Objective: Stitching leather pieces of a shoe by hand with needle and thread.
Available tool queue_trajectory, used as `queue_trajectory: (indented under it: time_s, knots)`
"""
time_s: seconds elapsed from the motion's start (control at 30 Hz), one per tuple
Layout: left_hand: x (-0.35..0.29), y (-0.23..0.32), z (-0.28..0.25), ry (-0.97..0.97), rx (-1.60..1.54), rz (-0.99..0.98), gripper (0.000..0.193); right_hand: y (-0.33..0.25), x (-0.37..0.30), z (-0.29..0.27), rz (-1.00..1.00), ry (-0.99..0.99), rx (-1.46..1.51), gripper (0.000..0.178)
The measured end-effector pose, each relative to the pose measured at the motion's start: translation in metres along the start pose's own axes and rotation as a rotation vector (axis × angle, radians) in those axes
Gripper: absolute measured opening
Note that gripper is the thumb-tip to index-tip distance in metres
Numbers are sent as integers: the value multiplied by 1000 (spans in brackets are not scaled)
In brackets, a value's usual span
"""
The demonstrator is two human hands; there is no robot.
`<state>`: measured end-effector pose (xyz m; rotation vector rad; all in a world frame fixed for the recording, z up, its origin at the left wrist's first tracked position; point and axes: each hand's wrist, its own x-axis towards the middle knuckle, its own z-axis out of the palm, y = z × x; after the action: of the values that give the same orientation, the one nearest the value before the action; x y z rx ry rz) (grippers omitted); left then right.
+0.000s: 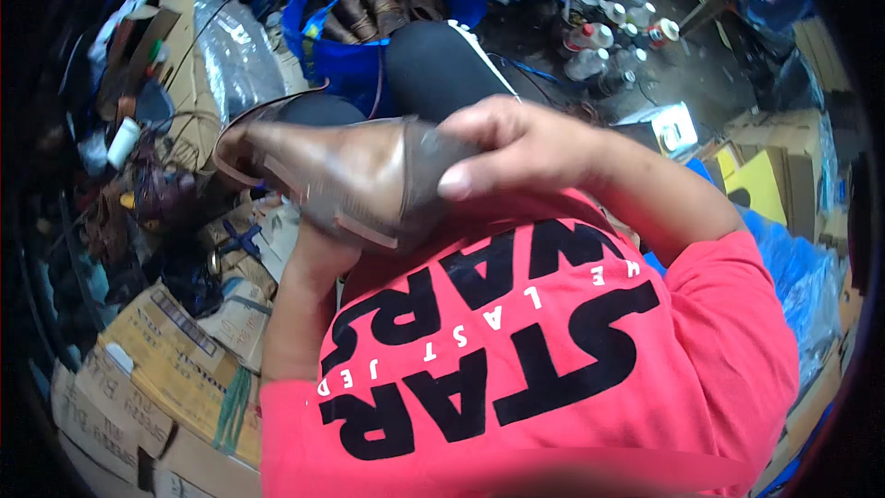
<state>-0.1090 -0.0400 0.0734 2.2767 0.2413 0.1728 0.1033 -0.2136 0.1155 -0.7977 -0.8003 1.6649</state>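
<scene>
A brown leather shoe (355,161) lies across my lap, its shiny side up and slightly smeared by motion. Its narrow end points left, and its wider dark grey end is at the right. My right hand (521,143) is closed on that dark end, thumb on top and the other fingers curled about the edge. From below, my left hand (324,247) holds the near side of the shoe; its fingers are hidden behind the leather. A thin strip stands up along the shoe's far edge.
Beyond my knees stands a blue bag (318,32) filled with brown leather pieces (378,0). Several bottles (590,37) stand on the floor at the far right. Cardboard boxes (120,406) lie at the near left, and blue plastic sheeting (784,267) is at the right.
</scene>
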Motion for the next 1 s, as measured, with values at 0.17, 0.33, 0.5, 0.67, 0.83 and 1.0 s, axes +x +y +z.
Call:
queue_trajectory:
  time_s: [0.17, 0.33, 0.5, 0.67, 0.83, 1.0]
  knots:
    - [63, 29, 11, 126, -1470, 69, 40, -24, 17, -38, -207, 67, -412, 41]
    - [88, 35, 9, 148, -1362, 14, 35, -15, 23, -45, -173, 159, -314, 37]
    - [78, 6, 31, 80, -1691, -393, 34, 11, 22, -46, 135, 296, -341, 17]
    - [60, -17, 53, -31, -1884, -586, 33, 36, 27, -50, 23, 184, -380, 42]
    - [60, -29, 55, -29, -1879, -538, 36, 42, 38, -55, 108, 186, -279, 39]
    - [37, -21, 50, 179, -1816, -514, 46, 44, 48, -52, 220, 344, -136, 34]
